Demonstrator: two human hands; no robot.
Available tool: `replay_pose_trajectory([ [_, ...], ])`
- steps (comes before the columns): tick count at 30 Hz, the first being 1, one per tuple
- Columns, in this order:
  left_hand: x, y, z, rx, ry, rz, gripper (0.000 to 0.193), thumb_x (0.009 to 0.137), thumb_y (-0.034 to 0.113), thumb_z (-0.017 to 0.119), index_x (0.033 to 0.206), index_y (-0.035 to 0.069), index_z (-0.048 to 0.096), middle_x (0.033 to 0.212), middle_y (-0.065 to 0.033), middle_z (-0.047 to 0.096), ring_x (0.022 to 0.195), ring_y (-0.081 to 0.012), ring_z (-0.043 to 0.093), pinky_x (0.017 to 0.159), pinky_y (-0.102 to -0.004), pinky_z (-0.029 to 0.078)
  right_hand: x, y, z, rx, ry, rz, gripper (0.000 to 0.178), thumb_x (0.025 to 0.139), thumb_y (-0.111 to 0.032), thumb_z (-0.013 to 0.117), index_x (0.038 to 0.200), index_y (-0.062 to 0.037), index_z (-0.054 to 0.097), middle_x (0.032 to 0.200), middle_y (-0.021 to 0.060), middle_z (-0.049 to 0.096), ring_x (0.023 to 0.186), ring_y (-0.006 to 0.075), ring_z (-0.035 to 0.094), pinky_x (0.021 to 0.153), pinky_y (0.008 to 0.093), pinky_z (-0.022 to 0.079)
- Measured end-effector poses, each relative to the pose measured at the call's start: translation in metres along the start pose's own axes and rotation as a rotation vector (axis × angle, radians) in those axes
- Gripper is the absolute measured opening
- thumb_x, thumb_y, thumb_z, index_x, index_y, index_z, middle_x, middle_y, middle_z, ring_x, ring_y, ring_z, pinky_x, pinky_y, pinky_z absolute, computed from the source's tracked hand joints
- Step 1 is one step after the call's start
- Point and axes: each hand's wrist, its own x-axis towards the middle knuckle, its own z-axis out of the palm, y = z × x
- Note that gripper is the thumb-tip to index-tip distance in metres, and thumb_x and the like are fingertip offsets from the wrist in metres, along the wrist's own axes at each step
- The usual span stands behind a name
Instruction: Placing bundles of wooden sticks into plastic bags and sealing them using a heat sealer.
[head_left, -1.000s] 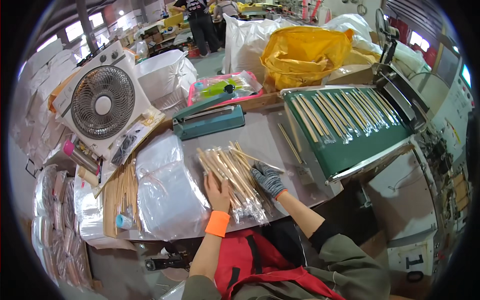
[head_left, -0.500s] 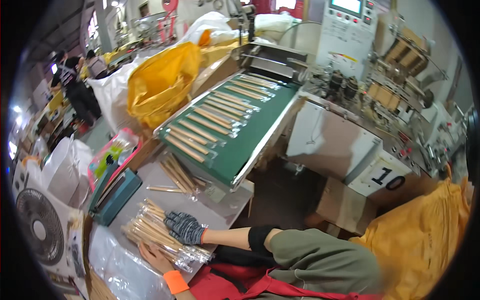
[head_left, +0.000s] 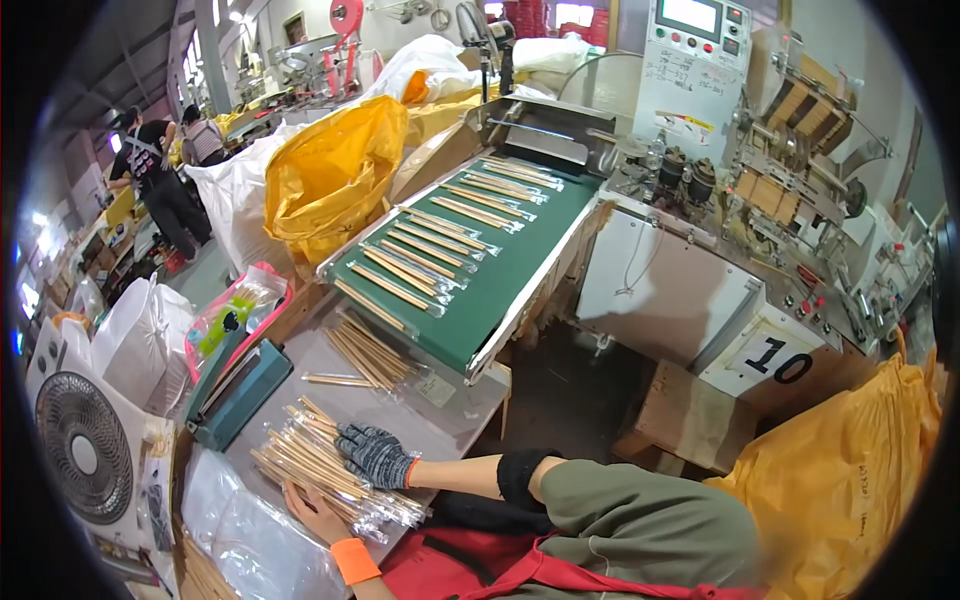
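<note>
Pressing flat on wrapped chopsticks (head_left: 330, 465): gloved right hand (head_left: 375, 455), bare left hand (head_left: 312, 510).

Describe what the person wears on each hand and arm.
The right hand wears a dark grey knitted work glove with a thin orange edge at the cuff. Its forearm is bare up to a black band near the elbow, then comes an olive-green sleeve. The left hand is bare, with a bright orange wristband at the wrist. A red apron strap crosses the chest.
</note>
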Motion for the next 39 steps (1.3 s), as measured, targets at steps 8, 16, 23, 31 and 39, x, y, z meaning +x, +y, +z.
replay_pose_trajectory([
  [8, 0.003, 0.004, 0.008, 0.119, -0.018, 0.097, 0.058, 0.082, 0.027, 0.058, 0.131, 0.001, 0.042, 0.132, -0.0224, 0.037, 0.123, -0.0378, 0.034, 0.104, -0.0448, 0.026, 0.002, -0.001, 0.015, -0.132, -0.016, -0.041, 0.041, 0.08, -0.025, 0.052, 0.113, 0.0003, 0.053, 0.122, 0.0216, 0.05, 0.111, 0.0338, 0.049, 0.094, 0.0408, 0.039],
  [16, 0.002, 0.007, 0.002, 0.09, 0.071, 0.0, 0.058, 0.08, 0.028, 0.065, 0.129, 0.005, 0.045, 0.131, -0.0212, 0.04, 0.122, -0.0357, 0.037, 0.103, -0.0402, 0.029, 0.072, 0.026, -0.012, -0.442, -0.108, -0.164, 0.041, 0.081, -0.034, 0.051, 0.109, -0.0045, 0.057, 0.113, 0.0245, 0.055, 0.103, 0.0387, 0.053, 0.091, 0.0467, 0.039],
  [23, 0.001, 0.015, 0.016, 0.014, 0.044, 0.049, 0.047, 0.083, 0.026, 0.061, 0.124, 0.006, 0.051, 0.13, -0.0199, 0.042, 0.122, -0.0335, 0.039, 0.102, -0.0379, 0.03, 0.093, 0.161, -0.019, -0.594, 0.255, 0.137, 0.059, 0.07, -0.046, 0.062, 0.113, -0.006, 0.056, 0.122, 0.0249, 0.05, 0.113, 0.0382, 0.047, 0.097, 0.0463, 0.034],
  [31, 0.001, 0.011, 0.0, -0.027, 0.028, -0.062, 0.034, 0.083, 0.017, 0.059, 0.114, 0.003, 0.057, 0.128, -0.0186, 0.045, 0.122, -0.0321, 0.039, 0.102, -0.0382, 0.029, 0.048, 0.048, -0.032, -0.208, -0.171, -0.131, 0.035, 0.08, -0.026, 0.053, 0.108, -0.0059, 0.058, 0.119, 0.0248, 0.052, 0.111, 0.038, 0.05, 0.095, 0.042, 0.04],
  [39, 0.003, 0.017, 0.002, 0.073, 0.005, -0.008, 0.047, 0.082, 0.018, 0.06, 0.126, 0.004, 0.049, 0.13, -0.017, 0.045, 0.124, -0.0324, 0.037, 0.104, -0.0389, 0.028, 0.158, 0.165, -0.192, -0.722, 0.098, -0.246, 0.05, 0.075, -0.014, 0.053, 0.124, -0.0057, 0.051, 0.112, 0.0213, 0.057, 0.113, 0.034, 0.048, 0.094, 0.0415, 0.038],
])
